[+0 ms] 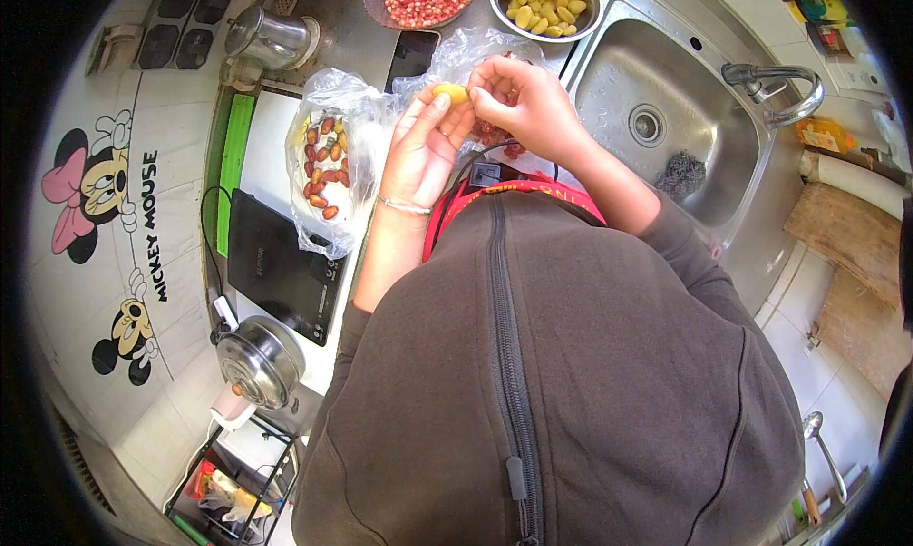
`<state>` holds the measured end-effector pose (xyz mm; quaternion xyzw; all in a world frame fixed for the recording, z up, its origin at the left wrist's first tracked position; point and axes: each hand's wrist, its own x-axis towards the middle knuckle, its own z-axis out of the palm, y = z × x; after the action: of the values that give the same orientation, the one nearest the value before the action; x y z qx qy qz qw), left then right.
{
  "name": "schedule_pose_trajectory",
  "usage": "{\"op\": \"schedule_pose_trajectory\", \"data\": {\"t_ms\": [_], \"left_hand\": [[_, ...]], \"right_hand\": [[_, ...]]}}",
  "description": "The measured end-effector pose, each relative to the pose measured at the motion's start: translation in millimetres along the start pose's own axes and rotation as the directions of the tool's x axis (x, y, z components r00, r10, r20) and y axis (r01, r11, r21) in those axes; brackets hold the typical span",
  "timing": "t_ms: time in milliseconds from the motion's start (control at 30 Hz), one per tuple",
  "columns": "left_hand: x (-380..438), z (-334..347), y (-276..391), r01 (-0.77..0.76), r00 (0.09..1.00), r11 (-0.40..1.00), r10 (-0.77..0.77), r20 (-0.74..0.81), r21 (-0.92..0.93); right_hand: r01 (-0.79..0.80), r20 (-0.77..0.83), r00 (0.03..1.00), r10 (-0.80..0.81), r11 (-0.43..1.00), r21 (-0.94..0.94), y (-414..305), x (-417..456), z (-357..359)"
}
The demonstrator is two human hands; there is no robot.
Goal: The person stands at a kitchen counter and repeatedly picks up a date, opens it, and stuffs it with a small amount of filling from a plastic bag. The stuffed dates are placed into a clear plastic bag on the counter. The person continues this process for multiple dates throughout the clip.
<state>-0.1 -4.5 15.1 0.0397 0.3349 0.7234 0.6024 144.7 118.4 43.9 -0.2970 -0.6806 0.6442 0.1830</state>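
Observation:
My left hand [426,136] holds a small oval yellow fruit [451,93], gripped between thumb and fingers. Thumb and forefinger of my right hand [524,107] pinch at the fruit's right end, where a small dark bit shows. Beneath my hands lies a clear plastic bag [479,46] with reddish-brown peels [492,134], partly hidden by them. To the left, another clear plastic bag [299,182] holds several reddish-brown oval fruits [328,153]. A metal bowl [596,11] beyond my right hand contains many yellow fruits [546,7] like the held one.
A glass bowl of pinkish-red pieces [431,0] and a phone [414,54] are at the back. A steel sink [606,68] with tap [781,82] and scouring pad [681,173] lies right. Left are a black induction cooker [274,260], a lidded pot [260,360] and a metal pitcher [267,38].

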Motion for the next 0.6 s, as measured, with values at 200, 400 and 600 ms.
{"op": "schedule_pose_trajectory", "data": {"t_ms": [200, 400, 600], "left_hand": [[3.8, -10.2, -3.3, 0.097, 0.994, 0.984, -0.088, 0.059, -0.152], [4.2, -9.3, -3.5, 0.156, 0.986, 0.947, -0.131, 0.106, -0.280], [6.2, -9.0, -4.0, 0.208, 0.972, 0.929, -0.160, 0.174, -0.305]], "right_hand": [[-0.050, 0.104, 0.994, 0.025, 0.970, 0.239, 13.9, 5.3, -0.2], [-0.132, 0.170, 0.982, 0.079, 0.936, 0.327, 9.2, 4.1, -2.7], [-0.140, 0.151, 0.984, 0.097, 0.940, 0.311, 10.3, 5.5, -4.4]]}}
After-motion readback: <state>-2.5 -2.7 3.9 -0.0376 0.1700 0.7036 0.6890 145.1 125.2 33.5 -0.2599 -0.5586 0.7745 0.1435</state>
